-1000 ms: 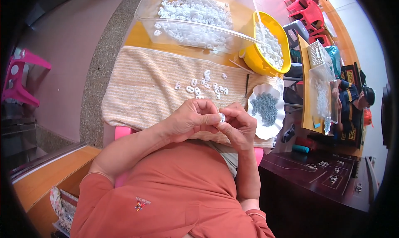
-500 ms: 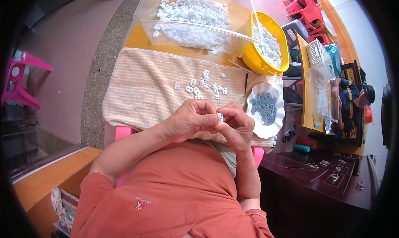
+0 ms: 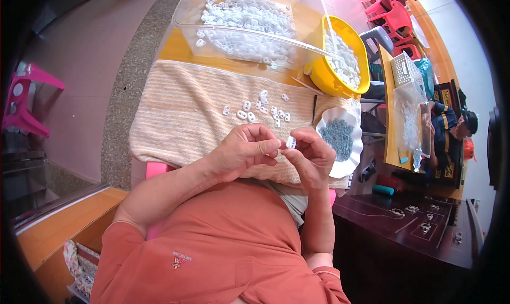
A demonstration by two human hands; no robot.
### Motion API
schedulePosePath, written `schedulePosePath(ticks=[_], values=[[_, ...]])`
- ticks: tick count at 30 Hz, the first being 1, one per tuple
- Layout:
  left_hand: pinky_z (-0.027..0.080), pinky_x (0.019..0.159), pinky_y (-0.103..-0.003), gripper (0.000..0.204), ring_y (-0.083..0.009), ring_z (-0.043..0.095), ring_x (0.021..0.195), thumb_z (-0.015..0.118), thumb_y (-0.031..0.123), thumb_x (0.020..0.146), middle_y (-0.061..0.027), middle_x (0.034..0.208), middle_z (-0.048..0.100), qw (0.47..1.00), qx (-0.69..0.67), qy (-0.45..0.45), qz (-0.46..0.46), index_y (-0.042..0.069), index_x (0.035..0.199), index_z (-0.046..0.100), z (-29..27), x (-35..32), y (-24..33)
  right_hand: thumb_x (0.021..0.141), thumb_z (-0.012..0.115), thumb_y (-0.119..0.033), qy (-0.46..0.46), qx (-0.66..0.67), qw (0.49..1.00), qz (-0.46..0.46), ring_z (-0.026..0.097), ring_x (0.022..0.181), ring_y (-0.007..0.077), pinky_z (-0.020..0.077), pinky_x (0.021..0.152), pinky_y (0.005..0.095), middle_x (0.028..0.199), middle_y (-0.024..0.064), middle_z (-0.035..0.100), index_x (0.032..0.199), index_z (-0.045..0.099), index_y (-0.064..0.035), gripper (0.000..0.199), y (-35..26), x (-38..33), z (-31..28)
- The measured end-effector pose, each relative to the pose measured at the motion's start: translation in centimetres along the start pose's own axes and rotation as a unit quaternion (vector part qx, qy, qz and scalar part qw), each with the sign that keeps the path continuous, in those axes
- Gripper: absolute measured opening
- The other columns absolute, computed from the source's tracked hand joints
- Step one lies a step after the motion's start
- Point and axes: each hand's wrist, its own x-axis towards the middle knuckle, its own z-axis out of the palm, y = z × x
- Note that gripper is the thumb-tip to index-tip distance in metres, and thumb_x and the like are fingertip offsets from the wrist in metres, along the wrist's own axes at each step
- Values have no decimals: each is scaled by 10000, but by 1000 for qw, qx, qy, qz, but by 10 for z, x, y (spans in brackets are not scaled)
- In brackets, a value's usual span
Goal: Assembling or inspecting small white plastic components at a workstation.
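Observation:
Between the thumb and index finger of my right hand (image 3: 313,156) is a small white plastic piece (image 3: 291,142) with dark openings. My left hand (image 3: 245,149) is just beside it, thumb and index finger pinched together; whatever they hold is too small to make out. Beyond my hands, several loose white two-holed plastic pieces (image 3: 251,116) lie on a striped beige towel (image 3: 180,107). A white scalloped dish (image 3: 355,139) with a heap of small grey-blue parts (image 3: 337,136) stands close to my right hand.
At the back stands a clear plastic bin (image 3: 183,25) of white pieces, with a yellow tub (image 3: 316,75) of more beside it. A thin black tool (image 3: 314,108) and a pale stick (image 3: 305,84) lie nearby. On the right, another person (image 3: 446,120) sits at a table.
My hands have moved slightly apart. My right hand has shifted right with the white piece, which now shows its openings; before, both hands' fingertips met around it.

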Motion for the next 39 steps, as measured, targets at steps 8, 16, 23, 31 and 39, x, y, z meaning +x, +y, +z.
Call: schedulePosePath(ticks=[8,16,23,31,39], values=[[540,729,-269,90,-96,608,795,654,127,884,-74,959,646,999,2,31,11,47,901,616,0,0,0,817,640,95,128,-86,988,16,637,723,142,525,667,241,854,84,638,1104,575,63,296,-5,7,-17],[548,725,-262,86,-103,624,765,650,113,884,-87,966,646,997,36,56,42,40,904,611,-2,2,1,858,662,-22,321,-250,897,-174,594,635,95,485,595,193,787,47,634,1136,592,22,290,-47,63,-52],[540,701,-241,81,-89,609,754,653,98,879,-73,948,651,982,87,123,111,36,914,613,-5,6,-1,850,688,-108,259,-425,864,-71,600,699,89,480,611,205,917,72,657,1073,652,5,252,-32,120,-83],[531,685,-228,78,-74,595,763,641,73,877,-50,924,655,972,99,168,128,40,935,601,-4,6,5,829,673,2,30,-233,970,-56,545,665,51,446,608,186,821,27,632,1000,664,4,171,-37,117,-48],[534,699,-228,87,-67,588,744,626,77,886,-48,920,657,968,83,175,158,38,960,599,-6,4,13,761,711,-68,-163,-337,926,36,575,632,184,465,610,296,761,105,642,959,673,-1,212,-10,79,-10]])
